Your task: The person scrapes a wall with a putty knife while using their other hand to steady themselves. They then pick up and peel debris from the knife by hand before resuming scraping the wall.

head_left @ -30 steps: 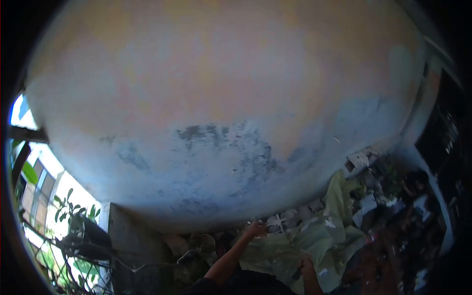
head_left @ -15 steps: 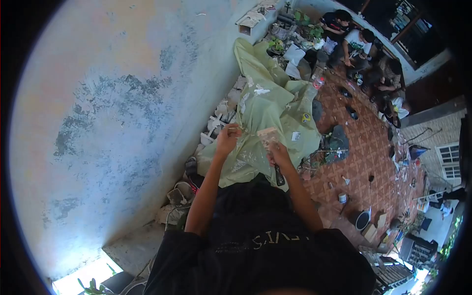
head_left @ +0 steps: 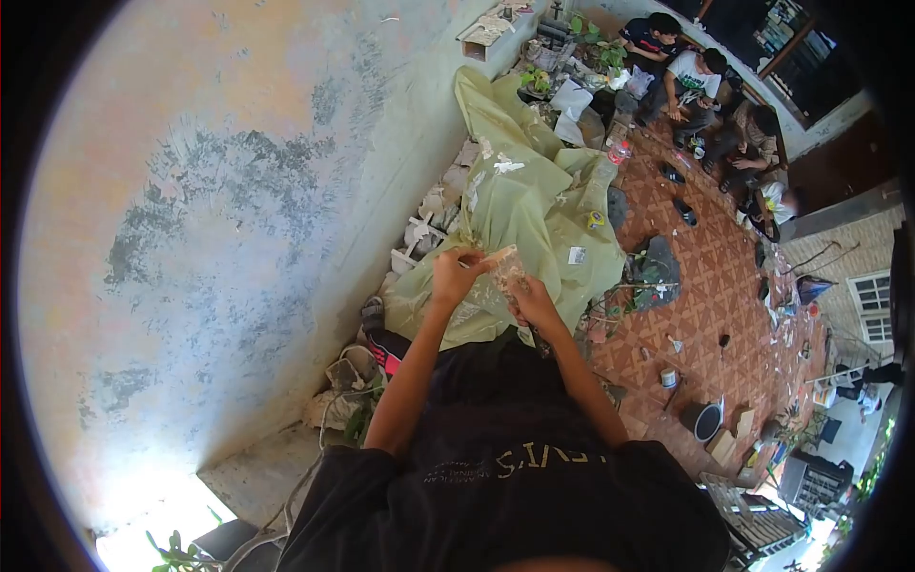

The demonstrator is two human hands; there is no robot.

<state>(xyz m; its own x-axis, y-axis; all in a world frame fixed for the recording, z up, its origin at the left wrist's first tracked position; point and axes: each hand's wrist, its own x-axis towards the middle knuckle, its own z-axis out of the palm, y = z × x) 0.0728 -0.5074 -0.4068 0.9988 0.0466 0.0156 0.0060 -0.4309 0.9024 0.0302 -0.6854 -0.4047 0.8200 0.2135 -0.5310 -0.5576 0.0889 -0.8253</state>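
My right hand (head_left: 536,303) is closed around a putty knife (head_left: 504,266), whose wide blade points up and away from me, smeared with pale material. The dark handle sticks out below my fist. My left hand (head_left: 456,278) is beside the blade's left edge, thumb and fingers curled together in a pinch. The fingertips look to be touching the blade; anything small between them cannot be made out. Below both hands spreads a pale green sheet (head_left: 519,205) with white flakes on it.
A wall (head_left: 229,229) with patchy, worn paint rises on the left. Rubble (head_left: 419,238) lines its foot. Several people (head_left: 691,81) sit at the far right. On the tiled floor (head_left: 705,276) are sandals, a white can (head_left: 668,378) and a dark bucket (head_left: 702,421).
My hands have come together: the putty knife has tilted and shifted left, and my left hand has moved right to its blade. The view has shifted slightly.
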